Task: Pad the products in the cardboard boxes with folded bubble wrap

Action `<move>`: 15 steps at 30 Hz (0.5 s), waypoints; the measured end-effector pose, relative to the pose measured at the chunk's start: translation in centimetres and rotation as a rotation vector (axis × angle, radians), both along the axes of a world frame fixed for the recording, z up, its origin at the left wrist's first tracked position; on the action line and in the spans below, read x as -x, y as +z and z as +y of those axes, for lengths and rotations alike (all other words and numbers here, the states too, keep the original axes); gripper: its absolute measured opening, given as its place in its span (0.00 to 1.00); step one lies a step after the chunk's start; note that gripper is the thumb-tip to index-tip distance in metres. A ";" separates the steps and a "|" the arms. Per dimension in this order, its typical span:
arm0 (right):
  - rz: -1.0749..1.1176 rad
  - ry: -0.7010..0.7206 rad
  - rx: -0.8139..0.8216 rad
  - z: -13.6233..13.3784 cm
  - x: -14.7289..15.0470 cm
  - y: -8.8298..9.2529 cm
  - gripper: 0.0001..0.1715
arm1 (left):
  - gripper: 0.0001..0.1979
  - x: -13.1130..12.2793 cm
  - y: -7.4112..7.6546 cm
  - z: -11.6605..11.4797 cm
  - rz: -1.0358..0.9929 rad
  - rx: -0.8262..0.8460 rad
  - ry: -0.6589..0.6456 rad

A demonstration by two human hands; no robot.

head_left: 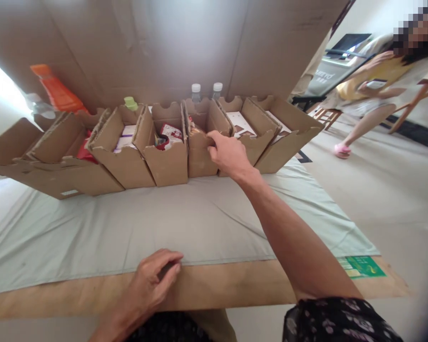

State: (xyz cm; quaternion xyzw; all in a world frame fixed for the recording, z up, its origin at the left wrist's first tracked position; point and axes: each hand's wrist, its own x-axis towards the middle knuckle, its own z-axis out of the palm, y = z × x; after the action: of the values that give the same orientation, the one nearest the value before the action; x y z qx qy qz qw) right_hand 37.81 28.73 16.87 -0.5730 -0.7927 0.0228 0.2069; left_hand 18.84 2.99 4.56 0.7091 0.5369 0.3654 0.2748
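My right hand (231, 154) reaches forward to the front rim of an open cardboard box (202, 159). Its index finger bends over the rim and the thumb presses near the front wall, so the hand is closed on the box's edge. An orange-brown packet (196, 127) shows inside that box; much of it is hidden. The neighbouring box on the left holds a red and white packet (173, 133). My left hand (155, 278) rests by the table's near edge, fingers loosely curved with a gap to the thumb, holding nothing.
More cardboard boxes (124, 168) stand in a row on a pale green cloth (157, 218). Behind them are an orange bottle (59, 90), a green cap (131, 103), white-capped bottles (196, 90) and a tall cardboard panel (146, 52). Another person (381, 80) sits at the right.
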 end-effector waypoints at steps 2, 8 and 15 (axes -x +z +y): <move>-0.076 -0.056 0.010 -0.1 0.7 0.2 0.22 | 0.08 1.6 -0.3 -1.3 -0.013 -0.001 0.081; -0.023 -0.018 -0.090 -9.5 -2.5 -1.1 0.14 | 0.07 3.3 0.0 -2.0 -0.043 -0.018 0.141; 0.141 0.124 -0.231 -24.1 -14.5 -2.7 0.16 | 0.10 1.8 2.0 -0.8 -0.144 0.020 0.124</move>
State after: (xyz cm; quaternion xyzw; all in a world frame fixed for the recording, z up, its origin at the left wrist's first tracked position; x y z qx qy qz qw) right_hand 52.28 4.63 14.15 -0.4922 -0.8075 -0.0155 0.3247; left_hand 17.09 2.17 6.52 0.6436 0.5622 0.4264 0.2964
